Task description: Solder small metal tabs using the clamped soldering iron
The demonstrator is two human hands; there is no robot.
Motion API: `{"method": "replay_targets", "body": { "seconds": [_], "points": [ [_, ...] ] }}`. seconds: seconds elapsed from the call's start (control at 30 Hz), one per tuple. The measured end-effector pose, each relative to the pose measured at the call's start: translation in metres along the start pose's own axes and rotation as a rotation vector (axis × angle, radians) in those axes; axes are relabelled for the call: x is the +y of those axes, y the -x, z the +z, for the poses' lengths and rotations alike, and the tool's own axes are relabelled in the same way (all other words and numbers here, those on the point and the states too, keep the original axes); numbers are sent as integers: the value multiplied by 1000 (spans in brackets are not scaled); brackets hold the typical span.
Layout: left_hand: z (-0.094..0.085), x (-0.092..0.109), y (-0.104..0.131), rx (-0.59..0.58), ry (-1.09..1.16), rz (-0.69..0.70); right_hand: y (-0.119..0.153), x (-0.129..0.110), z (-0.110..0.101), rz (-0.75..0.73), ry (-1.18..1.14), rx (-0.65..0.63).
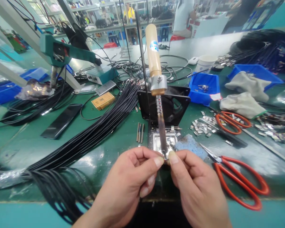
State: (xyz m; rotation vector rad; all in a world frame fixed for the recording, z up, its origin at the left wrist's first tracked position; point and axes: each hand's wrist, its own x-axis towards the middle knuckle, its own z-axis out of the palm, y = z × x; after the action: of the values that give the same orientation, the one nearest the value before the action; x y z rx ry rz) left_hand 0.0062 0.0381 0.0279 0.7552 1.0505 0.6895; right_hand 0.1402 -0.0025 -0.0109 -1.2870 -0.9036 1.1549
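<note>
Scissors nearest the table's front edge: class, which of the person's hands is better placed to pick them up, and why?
Probably the right hand: the scissors lie just beside it, while the left hand is farther off. Both are occupied at the soldering iron.

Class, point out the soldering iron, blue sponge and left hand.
Soldering iron (159, 106), head view: perforated metal sleeve.
Blue sponge (190, 146), head view: top face.
Left hand (131, 177), head view: near thumb base.
</note>
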Motion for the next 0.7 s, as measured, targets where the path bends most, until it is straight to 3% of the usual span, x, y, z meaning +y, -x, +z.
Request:
{"method": "replay_targets", "body": {
  "seconds": [0.13, 0.7],
  "points": [
    [0, -1, -1, 12, -10, -12, 5, -12, 9, 89, -77, 87],
    [4, 2, -1, 9, 2, -10, 6, -18, 10, 101, -47, 97]
  ]
}}
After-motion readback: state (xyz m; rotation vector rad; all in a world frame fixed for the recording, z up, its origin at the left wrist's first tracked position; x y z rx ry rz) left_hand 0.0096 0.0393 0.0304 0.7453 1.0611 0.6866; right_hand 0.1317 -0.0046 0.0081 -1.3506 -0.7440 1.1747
